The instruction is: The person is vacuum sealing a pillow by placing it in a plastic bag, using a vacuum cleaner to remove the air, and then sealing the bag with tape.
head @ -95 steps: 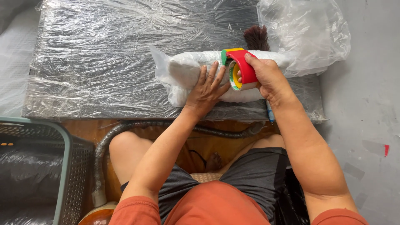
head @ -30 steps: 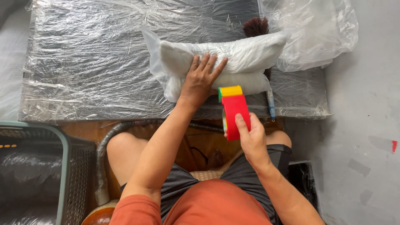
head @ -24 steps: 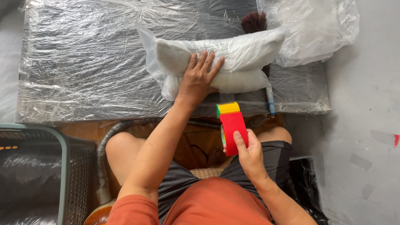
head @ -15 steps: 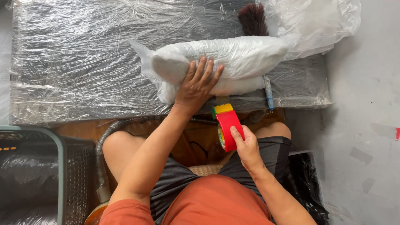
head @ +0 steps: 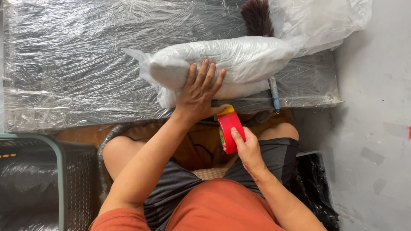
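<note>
A long white bundle wrapped in clear plastic [head: 231,60] lies across the plastic-covered tabletop [head: 77,64]. My left hand [head: 199,92] presses flat on its near side with fingers spread. A dark brown tuft [head: 257,17] sticks out behind the bundle. My right hand [head: 246,145] holds a red tape dispenser with a yellow top [head: 229,128] just below the table's front edge, above my lap.
A blue pen [head: 274,94] lies near the table's front right edge. A crumpled clear plastic bag [head: 325,19] sits at the back right. A dark mesh basket with a green rim [head: 38,179] stands at my left, a black bag [head: 314,184] at my right on the grey floor.
My right hand took the tape dispenser off the bundle and drew it down to my lap, then back up toward the table edge. The left hand stayed pressed on the bundle.
</note>
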